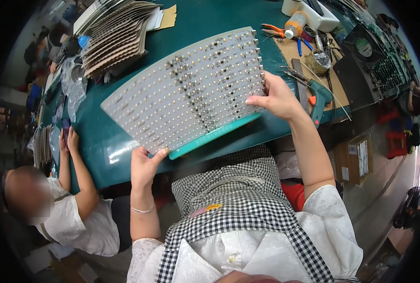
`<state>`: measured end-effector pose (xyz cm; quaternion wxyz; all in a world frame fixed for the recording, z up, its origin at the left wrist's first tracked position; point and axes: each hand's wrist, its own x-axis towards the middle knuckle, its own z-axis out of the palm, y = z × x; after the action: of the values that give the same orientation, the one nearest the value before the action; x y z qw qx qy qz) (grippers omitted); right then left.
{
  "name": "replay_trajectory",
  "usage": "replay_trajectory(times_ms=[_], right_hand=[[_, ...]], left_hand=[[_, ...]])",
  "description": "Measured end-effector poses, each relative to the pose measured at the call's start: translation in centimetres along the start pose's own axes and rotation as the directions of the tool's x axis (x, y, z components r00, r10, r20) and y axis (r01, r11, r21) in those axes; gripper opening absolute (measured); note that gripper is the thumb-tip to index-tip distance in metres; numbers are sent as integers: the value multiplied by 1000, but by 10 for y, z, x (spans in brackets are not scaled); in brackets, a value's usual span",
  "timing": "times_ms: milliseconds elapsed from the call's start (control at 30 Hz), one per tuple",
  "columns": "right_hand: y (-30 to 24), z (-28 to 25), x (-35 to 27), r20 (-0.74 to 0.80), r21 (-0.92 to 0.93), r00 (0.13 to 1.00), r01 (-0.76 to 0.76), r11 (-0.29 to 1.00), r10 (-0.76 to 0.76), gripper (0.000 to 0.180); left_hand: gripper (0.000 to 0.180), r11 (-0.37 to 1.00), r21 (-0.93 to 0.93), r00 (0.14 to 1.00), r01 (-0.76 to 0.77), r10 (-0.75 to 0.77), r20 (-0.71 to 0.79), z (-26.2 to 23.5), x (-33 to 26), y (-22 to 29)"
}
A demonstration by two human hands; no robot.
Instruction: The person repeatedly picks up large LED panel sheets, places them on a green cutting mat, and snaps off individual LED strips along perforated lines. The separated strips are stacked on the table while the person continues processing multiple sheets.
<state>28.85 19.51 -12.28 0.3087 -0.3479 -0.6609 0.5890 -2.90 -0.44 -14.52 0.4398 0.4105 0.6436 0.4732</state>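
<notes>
Between my hands is a wide grey LED circuit board panel (148, 94), dotted with rows of small light chips and darker components. My left hand (145, 166) grips its near left corner, thumb on top. At the right edge my right hand (277, 96) holds it, thumb on the face and fingers beneath. A long green strip (214, 137) runs along the panel's near edge; whether it is attached cannot be made out. The panel is tilted over the near part of the green tabletop (111, 141).
Stacked corrugated cardboard sheets (118, 42) stand at the far left. On the right lie a green glue gun (319, 96), orange-handled pliers (273, 31), and an orange bottle (295, 23). A co-worker (73, 212) sits at the left holding a phone (66, 128). A carton (358, 160) sits below the table.
</notes>
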Motion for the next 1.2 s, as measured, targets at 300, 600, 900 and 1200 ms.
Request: replay_trajectory(times_ms=[300, 600, 900, 1200], right_hand=[[6, -7, 30, 118, -125, 990, -62, 990, 77, 48], [10, -13, 27, 146, -121, 983, -95, 988, 112, 48], [9, -14, 6, -16, -406, 990, -134, 904, 140, 27], [0, -9, -2, 53, -193, 998, -23, 981, 33, 30]], left_hand=[[30, 986, -165, 999, -21, 16, -29, 4, 13, 1], [26, 993, -112, 994, -44, 32, -103, 10, 3, -4], [17, 994, -100, 995, -41, 31, -93, 11, 1, 0], [39, 955, 93, 938, -282, 295, -182, 16, -6, -17]])
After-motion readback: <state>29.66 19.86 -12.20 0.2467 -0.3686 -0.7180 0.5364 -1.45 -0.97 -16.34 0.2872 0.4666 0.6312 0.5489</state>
